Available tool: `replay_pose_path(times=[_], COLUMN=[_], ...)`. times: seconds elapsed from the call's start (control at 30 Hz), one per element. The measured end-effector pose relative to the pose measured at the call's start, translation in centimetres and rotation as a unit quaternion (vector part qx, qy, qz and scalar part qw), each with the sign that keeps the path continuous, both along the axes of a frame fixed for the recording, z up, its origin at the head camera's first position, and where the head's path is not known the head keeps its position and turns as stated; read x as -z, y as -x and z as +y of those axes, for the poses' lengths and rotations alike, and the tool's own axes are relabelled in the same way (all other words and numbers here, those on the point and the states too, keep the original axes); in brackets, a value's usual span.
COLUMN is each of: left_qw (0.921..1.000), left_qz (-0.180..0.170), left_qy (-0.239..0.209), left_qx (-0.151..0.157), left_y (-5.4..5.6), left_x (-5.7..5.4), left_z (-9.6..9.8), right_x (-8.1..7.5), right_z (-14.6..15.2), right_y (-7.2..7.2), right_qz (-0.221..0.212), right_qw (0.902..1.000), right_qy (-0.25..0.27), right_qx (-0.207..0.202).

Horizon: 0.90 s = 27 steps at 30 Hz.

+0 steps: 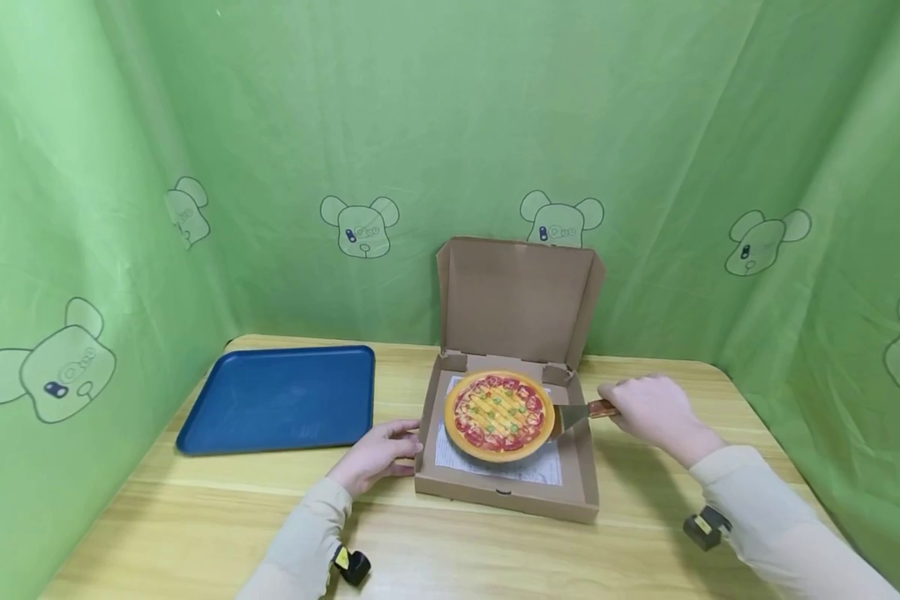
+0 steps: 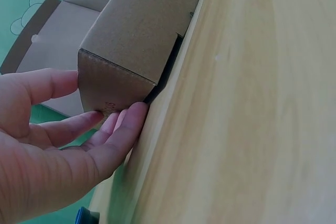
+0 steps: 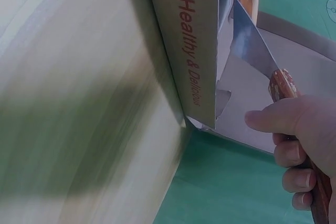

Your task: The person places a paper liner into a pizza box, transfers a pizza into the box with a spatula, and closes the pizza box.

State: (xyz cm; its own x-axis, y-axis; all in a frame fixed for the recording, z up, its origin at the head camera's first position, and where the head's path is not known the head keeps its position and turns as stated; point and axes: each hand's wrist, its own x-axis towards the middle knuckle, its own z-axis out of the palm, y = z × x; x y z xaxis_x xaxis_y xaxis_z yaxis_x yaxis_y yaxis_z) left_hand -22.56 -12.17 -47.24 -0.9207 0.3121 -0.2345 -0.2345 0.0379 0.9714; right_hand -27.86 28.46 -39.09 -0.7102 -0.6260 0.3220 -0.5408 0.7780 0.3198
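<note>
A brown cardboard pizza box (image 1: 521,502) stands with its lid (image 1: 517,300) raised at the back. Over its printed paper lining (image 1: 487,477) is a round pizza (image 1: 498,417) with a thick golden crust, red slices and green bits on top. My right hand (image 1: 656,412) grips the wooden handle of a metal spatula (image 3: 254,43), whose blade reaches over the box's right wall to the pizza's right edge; the blade's tip is hidden under the crust. At the box's front left corner, my left hand (image 1: 378,458) touches the outer side wall with extended fingers (image 2: 123,135).
A blue rectangular tray (image 1: 285,400) lies on the wooden table (image 1: 195,525) to the left of the box. Green curtains (image 1: 450,108) with mouse-head drawings hang behind and at both sides. The raised lid stands close to the back curtain.
</note>
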Motion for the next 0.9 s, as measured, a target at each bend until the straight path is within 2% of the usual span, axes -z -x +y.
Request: replay_pose_path(times=[0.27,0.9], left_qw=[1.0,1.0], left_qz=[0.001,-0.001], left_qy=[0.003,0.006], left_qx=[-0.001,-0.004], left_y=[0.03,0.17], left_x=[0.11,0.23], left_z=[-0.05,-0.03], right_x=[-0.37,-0.3], right_z=[-0.26,-0.76], right_y=[-0.06,0.31], right_qz=[-0.026,-0.018], right_qw=[0.9995,0.9996], right_qy=[-0.014,-0.021], right_qx=[0.011,0.004])
